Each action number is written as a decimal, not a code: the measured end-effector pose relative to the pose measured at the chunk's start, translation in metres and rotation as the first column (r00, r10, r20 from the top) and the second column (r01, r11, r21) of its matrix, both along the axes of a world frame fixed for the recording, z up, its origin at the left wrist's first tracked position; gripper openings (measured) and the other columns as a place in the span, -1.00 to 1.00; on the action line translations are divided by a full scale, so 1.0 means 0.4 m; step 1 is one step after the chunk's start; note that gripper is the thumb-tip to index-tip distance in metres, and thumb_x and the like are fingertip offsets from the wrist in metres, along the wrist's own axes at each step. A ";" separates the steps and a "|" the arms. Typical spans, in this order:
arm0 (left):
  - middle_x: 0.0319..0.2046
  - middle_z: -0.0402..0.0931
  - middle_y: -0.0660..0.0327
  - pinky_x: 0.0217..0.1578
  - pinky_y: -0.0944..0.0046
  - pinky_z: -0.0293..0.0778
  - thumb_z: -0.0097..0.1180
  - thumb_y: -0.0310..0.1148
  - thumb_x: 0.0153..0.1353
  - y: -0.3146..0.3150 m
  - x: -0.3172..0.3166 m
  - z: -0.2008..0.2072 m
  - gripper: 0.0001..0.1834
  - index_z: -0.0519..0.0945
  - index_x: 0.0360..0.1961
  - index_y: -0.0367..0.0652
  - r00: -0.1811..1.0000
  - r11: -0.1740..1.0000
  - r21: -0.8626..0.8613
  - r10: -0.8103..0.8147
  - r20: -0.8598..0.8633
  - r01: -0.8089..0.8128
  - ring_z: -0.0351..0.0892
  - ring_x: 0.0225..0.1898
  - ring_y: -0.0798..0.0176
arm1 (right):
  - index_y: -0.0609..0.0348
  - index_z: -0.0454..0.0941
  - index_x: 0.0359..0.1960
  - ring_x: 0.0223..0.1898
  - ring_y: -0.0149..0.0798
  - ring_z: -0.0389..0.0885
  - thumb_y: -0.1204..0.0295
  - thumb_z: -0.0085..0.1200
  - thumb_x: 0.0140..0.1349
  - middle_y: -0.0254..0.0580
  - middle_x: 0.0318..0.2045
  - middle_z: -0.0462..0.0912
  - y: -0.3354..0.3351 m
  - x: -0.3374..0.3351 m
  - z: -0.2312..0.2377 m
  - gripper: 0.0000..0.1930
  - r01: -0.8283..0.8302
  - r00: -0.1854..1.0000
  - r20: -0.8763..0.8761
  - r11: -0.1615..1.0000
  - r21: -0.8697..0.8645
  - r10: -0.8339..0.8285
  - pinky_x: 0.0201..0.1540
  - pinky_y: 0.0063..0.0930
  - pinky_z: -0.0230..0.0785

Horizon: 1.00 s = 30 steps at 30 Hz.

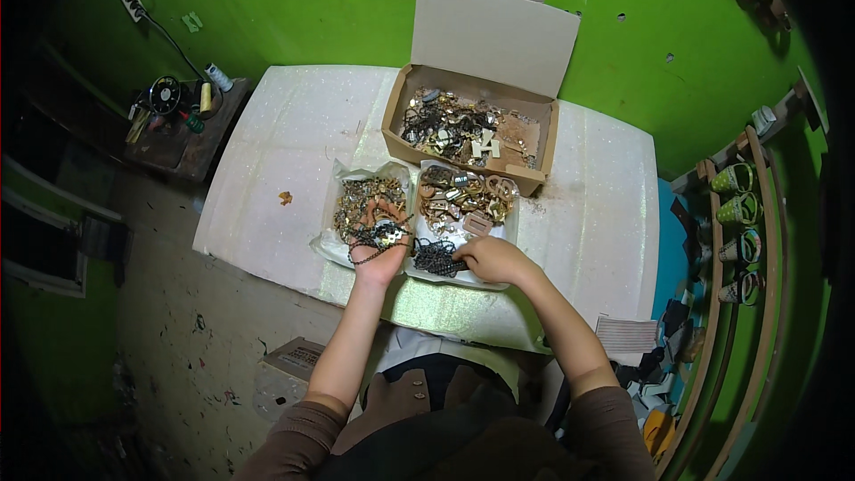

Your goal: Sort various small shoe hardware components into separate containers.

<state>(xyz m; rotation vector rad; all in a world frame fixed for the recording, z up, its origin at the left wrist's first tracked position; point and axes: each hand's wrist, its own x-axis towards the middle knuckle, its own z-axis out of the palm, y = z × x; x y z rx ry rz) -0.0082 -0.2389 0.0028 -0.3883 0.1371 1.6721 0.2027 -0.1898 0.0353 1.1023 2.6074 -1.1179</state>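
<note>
My left hand [383, 260] is palm up over the left tray, its fingers curled around a tangle of dark chain [363, 254] and some shiny metal pieces. Part of the chain hangs over the palm. Beneath it, the left white tray [322, 245] holds many small gold and silver fittings [356, 196]. My right hand [492, 258] reaches into the right white tray [511, 230], fingers bent and closed at the edge of a pile of black chain [435, 256]; its fingertips are partly hidden. Gold and brown buckles and rings [463, 200] fill the far part of that tray.
Behind the trays stands an open cardboard box [543, 147] of mixed metal hardware, lid up against the green wall. A small brown scrap [285, 199] lies on the pale table [267, 142]. Thread spools [206, 96] stand at left; a wooden rack [715, 240] holds sandals at right.
</note>
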 end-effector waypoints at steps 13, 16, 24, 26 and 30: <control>-0.07 0.39 0.23 0.06 0.17 0.19 -0.27 -0.24 0.18 -0.014 0.014 -0.012 -0.66 0.43 -0.09 -0.07 0.962 0.956 0.125 -0.257 -0.091 0.267 0.33 -0.01 0.22 | 0.12 0.45 -0.17 -0.15 -0.06 0.38 0.38 0.05 -0.03 -0.10 -0.22 0.40 -0.062 -0.235 0.103 -0.68 0.212 0.901 -0.434 0.885 0.414 -0.013 -0.12 -0.31 0.29; -0.06 0.38 0.23 0.05 0.17 0.20 -0.28 -0.22 0.19 -0.013 -0.007 0.006 -0.65 0.43 -0.08 -0.05 0.938 0.938 0.076 -0.328 -0.110 0.337 0.33 -0.01 0.22 | 0.13 0.46 -0.22 -0.16 -0.07 0.39 0.37 0.08 -0.09 -0.07 -0.26 0.40 -0.059 -0.265 0.107 -0.67 0.216 0.915 -0.403 0.863 0.457 -0.015 -0.14 -0.30 0.30; -0.06 0.38 0.21 0.05 0.19 0.21 -0.30 -0.15 0.18 -0.007 -0.061 0.012 -0.64 0.41 -0.09 -0.04 0.895 0.899 0.061 -0.422 -0.142 0.433 0.33 -0.01 0.21 | 0.17 0.47 -0.33 -0.21 -0.09 0.42 0.36 0.08 -0.11 -0.11 -0.35 0.43 -0.048 -0.340 0.116 -0.73 0.216 0.958 -0.276 0.840 0.498 -0.083 -0.17 -0.31 0.30; -0.06 0.38 0.21 0.05 0.18 0.21 -0.30 -0.16 0.18 0.001 -0.074 0.020 -0.64 0.41 -0.09 -0.05 0.859 0.873 -0.101 -0.488 -0.156 0.478 0.34 -0.02 0.20 | 0.17 0.46 -0.35 -0.23 -0.09 0.43 0.37 0.06 -0.11 -0.11 -0.37 0.45 -0.042 -0.360 0.109 -0.75 0.215 0.961 -0.262 0.826 0.521 -0.085 -0.19 -0.30 0.31; -0.07 0.38 0.21 0.04 0.18 0.22 -0.30 -0.19 0.18 0.012 -0.107 0.001 -0.65 0.41 -0.09 -0.04 0.839 0.856 -0.067 -0.516 -0.171 0.513 0.34 -0.02 0.21 | 0.19 0.45 -0.43 -0.25 -0.08 0.47 0.44 -0.01 -0.13 -0.08 -0.42 0.50 -0.040 -0.396 0.108 -0.82 0.249 0.954 -0.278 0.812 0.529 -0.111 -0.21 -0.26 0.32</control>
